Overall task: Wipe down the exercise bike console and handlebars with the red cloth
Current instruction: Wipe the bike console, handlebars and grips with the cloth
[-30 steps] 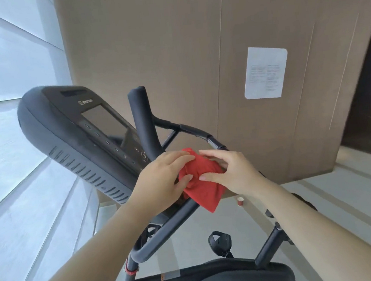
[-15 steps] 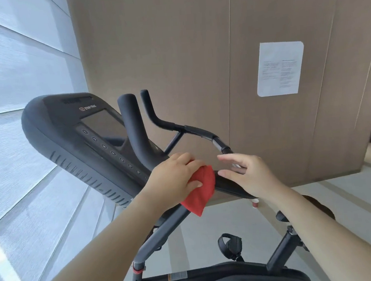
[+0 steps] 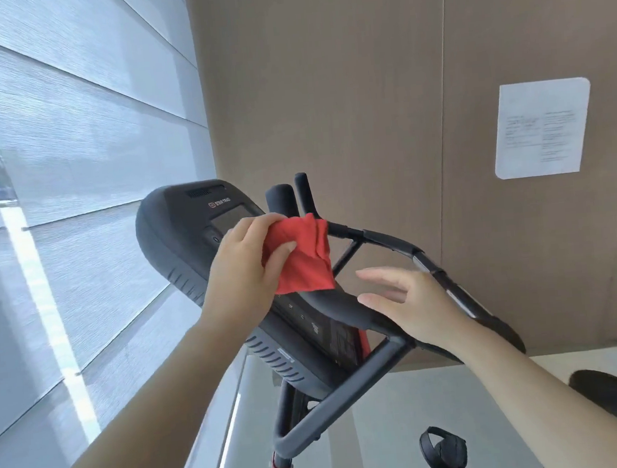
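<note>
The exercise bike's black console [image 3: 180, 230] tilts up at centre, its screen partly covered. My left hand [image 3: 244, 267] grips the bunched red cloth [image 3: 301, 258] and holds it against the console face, beside the upright handlebar horns [image 3: 279, 195]. My right hand [image 3: 414, 305] hovers with fingers spread, holding nothing, just over the padded black handlebar [image 3: 337, 306] to the right of the cloth. The far handlebar bar [image 3: 386, 240] curves off to the right behind it.
A window with blinds [image 3: 71, 180] fills the left side. A brown panelled wall [image 3: 362, 98] stands close behind the bike, with a paper notice [image 3: 542, 127] on it. A pedal [image 3: 443, 449] and the bike's grey frame tube [image 3: 336, 403] lie below.
My left hand has carried the red cloth up from the lower handlebar onto the console face. My right hand has let go of the cloth and now hovers open over the handlebar.
</note>
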`<state>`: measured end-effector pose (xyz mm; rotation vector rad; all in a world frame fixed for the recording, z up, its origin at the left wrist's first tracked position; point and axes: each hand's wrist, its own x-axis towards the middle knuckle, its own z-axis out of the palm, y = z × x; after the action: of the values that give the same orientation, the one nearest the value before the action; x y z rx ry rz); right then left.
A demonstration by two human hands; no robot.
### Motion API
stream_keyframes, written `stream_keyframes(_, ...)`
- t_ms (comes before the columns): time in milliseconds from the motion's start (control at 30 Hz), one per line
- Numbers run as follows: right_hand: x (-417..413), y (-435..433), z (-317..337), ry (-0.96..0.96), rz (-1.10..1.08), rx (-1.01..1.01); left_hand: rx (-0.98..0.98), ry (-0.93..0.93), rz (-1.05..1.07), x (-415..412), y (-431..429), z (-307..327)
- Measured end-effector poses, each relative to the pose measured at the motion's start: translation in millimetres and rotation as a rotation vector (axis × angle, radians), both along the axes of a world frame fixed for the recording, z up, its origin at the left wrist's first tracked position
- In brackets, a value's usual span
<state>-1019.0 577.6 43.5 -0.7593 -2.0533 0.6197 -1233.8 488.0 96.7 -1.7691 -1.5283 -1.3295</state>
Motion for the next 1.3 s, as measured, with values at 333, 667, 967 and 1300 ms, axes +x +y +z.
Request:
stream_keyframes(333, -10, 9, -7, -0.202, -0.043, 0.129, 0.054, -0.483, -0.002, -21, 31, 16)
stream_keyframes(667, 1, 20, -18, -0.119, -0.033, 0.071, -0.108, -0.484, -0.109, -16, 46, 5)
stream_keyframes(967, 20, 19, -24, -0.158, -0.088, 0.100, -0.103, -0.594, -0.172, 8, 37, 6)
stream_keyframes(1300, 30, 20, -31, -0.043, -0.149, 0.078, -0.039, -0.535, -0.084, 10, 56, 1)
